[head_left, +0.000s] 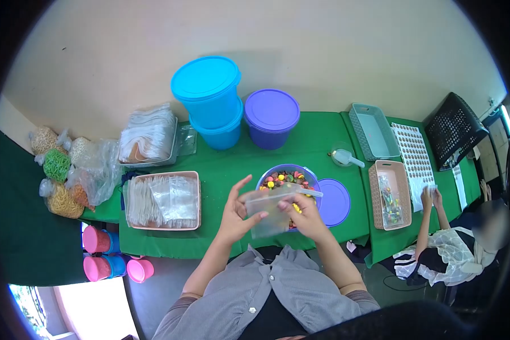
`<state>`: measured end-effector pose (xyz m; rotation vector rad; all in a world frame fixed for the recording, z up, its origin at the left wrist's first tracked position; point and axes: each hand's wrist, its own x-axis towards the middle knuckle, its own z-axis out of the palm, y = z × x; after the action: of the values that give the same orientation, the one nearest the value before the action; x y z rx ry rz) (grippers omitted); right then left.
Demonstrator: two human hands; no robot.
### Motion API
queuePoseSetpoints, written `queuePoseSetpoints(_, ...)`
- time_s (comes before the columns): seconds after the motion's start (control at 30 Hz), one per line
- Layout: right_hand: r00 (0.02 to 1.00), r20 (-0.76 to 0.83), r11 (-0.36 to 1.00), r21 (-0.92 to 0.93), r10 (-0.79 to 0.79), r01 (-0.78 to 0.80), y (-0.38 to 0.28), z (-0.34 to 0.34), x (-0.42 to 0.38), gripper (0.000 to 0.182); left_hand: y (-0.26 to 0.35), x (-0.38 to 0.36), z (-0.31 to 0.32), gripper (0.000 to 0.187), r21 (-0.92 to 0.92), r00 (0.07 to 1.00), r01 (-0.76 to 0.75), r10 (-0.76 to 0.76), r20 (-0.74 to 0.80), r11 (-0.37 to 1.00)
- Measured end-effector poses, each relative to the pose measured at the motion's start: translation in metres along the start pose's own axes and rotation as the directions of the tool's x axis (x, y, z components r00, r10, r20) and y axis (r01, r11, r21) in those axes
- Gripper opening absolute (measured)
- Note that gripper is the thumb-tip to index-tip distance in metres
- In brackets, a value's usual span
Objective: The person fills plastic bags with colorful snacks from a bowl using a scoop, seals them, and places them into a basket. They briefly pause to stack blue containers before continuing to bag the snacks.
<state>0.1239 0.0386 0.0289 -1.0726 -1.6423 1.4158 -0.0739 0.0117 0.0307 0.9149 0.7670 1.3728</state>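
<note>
A clear plastic bag [269,212] spans between my two hands above the bowl. My left hand [236,215] has its thumb across the bag's left side, with the index finger raised away from it. Thumb and fingers of my right hand [306,217] pinch the bag's upper right part. Just above that hand, a pale translucent handle [311,193] sticks out to the right. Beneath lies a purple bowl [262,180] of colourful round candies [289,177], partly hidden by the bag and my hands. Its purple lid [335,203] rests flat beside it.
A basket of clear bags [163,199] sits left, before a tray of stacked bags [148,133]. Blue buckets [207,93] and a purple bucket [272,116] stand behind. Rightward are a scoop [345,157], a pink basket [405,198] and another person [453,249] handling a small packet.
</note>
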Motion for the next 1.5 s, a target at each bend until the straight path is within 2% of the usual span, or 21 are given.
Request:
queuePoseSetpoints(0.03,0.999,0.001,0.998,-0.045,-0.038,0.038,-0.008,0.004,-0.002,0.016,-0.003,0.001,0.003,0.068,-0.006,1.000,0.001,-0.001,0.011,1.000)
queuePoseSetpoints(0.07,0.999,-0.011,0.998,-0.052,-0.039,0.038,-0.006,0.006,-0.003,0.016,-0.008,0.002,0.004,0.064,0.116,0.997,0.012,-0.003,-0.077,0.993)
queuePoseSetpoints(0.1,0.991,-0.106,0.992,-0.105,-0.078,0.067,-0.004,0.008,-0.002,0.018,-0.012,0.003,0.005,0.059,0.236,0.986,0.031,0.009,-0.166,0.971)
queuePoseSetpoints(0.13,0.973,-0.197,0.983,-0.160,-0.121,0.090,-0.003,0.011,0.000,0.020,-0.015,0.003,0.005,0.059,0.234,0.988,0.028,0.009,-0.157,0.972)
queuePoseSetpoints(0.17,0.939,-0.301,0.984,-0.113,-0.166,0.137,-0.004,0.013,0.001,0.023,-0.017,0.002,0.003,0.051,0.325,0.979,-0.013,0.078,-0.190,0.946)
queuePoseSetpoints(0.2,0.937,-0.305,0.984,-0.115,-0.168,0.138,-0.003,0.011,0.000,0.023,-0.018,0.001,0.001,0.043,0.415,0.964,-0.049,0.151,-0.217,0.909)
queuePoseSetpoints(0.23,0.942,-0.310,0.991,-0.015,-0.132,0.134,-0.001,0.009,-0.001,0.024,-0.020,0.000,0.000,0.043,0.414,0.965,-0.050,0.150,-0.213,0.909)
queuePoseSetpoints(0.27,0.946,-0.311,0.988,0.087,-0.095,0.128,0.001,0.008,-0.003,0.027,-0.021,-0.001,-0.001,0.035,0.492,0.952,-0.108,0.232,-0.199,0.864)
queuePoseSetpoints(0.3,0.944,-0.316,0.988,0.088,-0.094,0.128,-0.002,0.007,-0.005,0.027,-0.022,-0.002,-0.002,0.028,0.566,0.934,-0.162,0.311,-0.176,0.808)
queuePoseSetpoints(0.33,0.971,-0.236,0.981,0.177,-0.033,0.076,-0.006,0.006,-0.008,0.027,-0.023,-0.004,-0.001,0.028,0.567,0.936,-0.162,0.308,-0.171,0.808)
queuePoseSetpoints(0.37,0.988,-0.149,0.965,0.260,0.023,0.017,-0.011,0.006,-0.011,0.027,-0.023,-0.005,0.000,0.025,0.655,0.922,-0.240,0.379,-0.077,0.717)
queuePoseSetpoints(0.4,0.988,-0.155,0.965,0.261,0.024,0.017,-0.014,0.007,-0.013,0.027,-0.023,-0.005,0.002,0.023,0.725,0.899,-0.318,0.437,0.026,0.611)
queuePoseSetpoints(0.47,0.995,-0.100,0.997,0.083,0.013,-0.005,-0.018,0.011,-0.015,0.031,-0.023,-0.006,0.006,0.022,0.740,0.878,-0.373,0.471,0.086,0.559)
queuePoseSetpoints(0.53,0.994,-0.107,0.992,0.126,0.020,-0.007,-0.015,0.012,-0.016,0.031,-0.022,-0.006,0.009,0.022,0.790,0.809,-0.468,0.551,0.203,0.397)
queuePoseSetpoints(0.6,0.990,-0.101,0.949,0.309,0.100,-0.064,-0.016,0.012,-0.017,0.031,-0.019,-0.005,0.008,0.022,0.800,0.804,-0.472,0.553,0.219,0.370)
queuePoseSetpoints(0.63,0.990,-0.099,0.949,0.309,0.100,-0.065,-0.018,0.012,-0.017,0.031,-0.018,-0.005,0.007,0.021,0.811,0.800,-0.473,0.552,0.233,0.344)
queuePoseSetpoints(0.73,0.989,-0.094,0.962,0.257,0.117,-0.090,-0.021,0.010,-0.019,0.033,-0.020,-0.004,0.007,0.021,0.807,0.793,-0.484,0.560,0.241,0.338)
queuePoseSetpoints(0.83,0.985,-0.047,0.932,0.335,0.163,-0.139,-0.013,0.008,-0.018,0.035,-0.024,-0.004,0.004,0.021,0.812,0.780,-0.481,0.584,0.225,0.330)
queuePoseSetpoints(1.03,0.973,-0.135,0.948,0.284,0.186,-0.142,-0.013,0.013,-0.018,0.028,-0.028,-0.003,0.002,0.026,0.797,0.786,-0.492,0.573,0.233,0.351)
queuePoseSetpoints(1.2,0.960,-0.236,0.988,0.076,0.149,-0.135,-0.013,0.018,-0.015,0.024,-0.034,-0.005,0.002,0.026,0.802,0.776,-0.507,0.573,0.265,0.315)
queuePoseSetpoints(1.5,0.975,-0.163,0.988,0.055,0.151,-0.144,-0.006,0.013,-0.012,0.026,-0.038,-0.009,0.005,0.026,0.805,0.759,-0.512,0.598,0.259,0.301)
